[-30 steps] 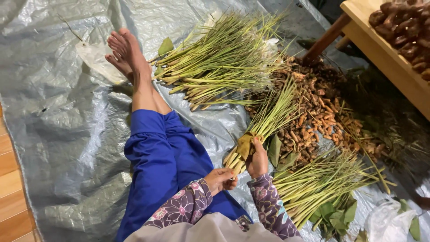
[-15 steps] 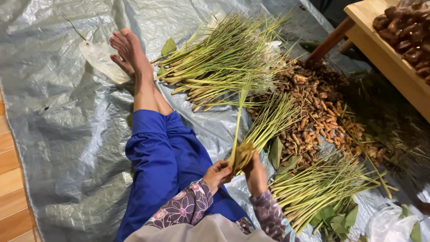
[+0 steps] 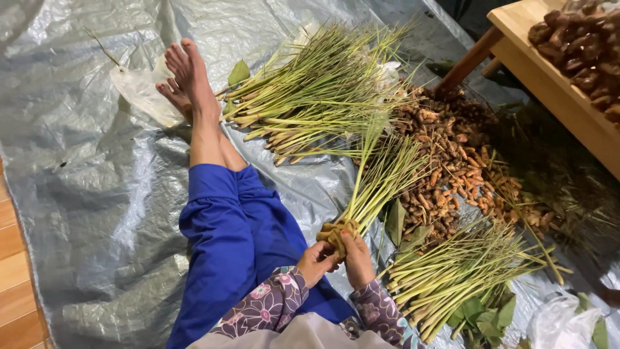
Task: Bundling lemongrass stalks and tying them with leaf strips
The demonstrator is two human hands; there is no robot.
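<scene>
I sit on a grey plastic sheet (image 3: 84,168) with my legs stretched out in blue trousers. Both hands hold a bundle of lemongrass stalks (image 3: 381,181) by its pale root end, just right of my thigh. My left hand (image 3: 316,260) grips the root end from the left. My right hand (image 3: 357,258) wraps it from the right. One long stalk sticks up above the rest of the bundle. The green tops fan out away from me over the sheet.
A big heap of lemongrass (image 3: 323,90) lies ahead by my feet, a smaller heap (image 3: 465,271) at my right. Brown-orange roots (image 3: 452,168) are piled between them. A wooden table (image 3: 555,77) with brown roots stands at top right. Wooden floor (image 3: 13,271) shows left.
My hands came together on the bundle's root end and shifted slightly toward me. One long stalk has been raised and now stands above the bundle.
</scene>
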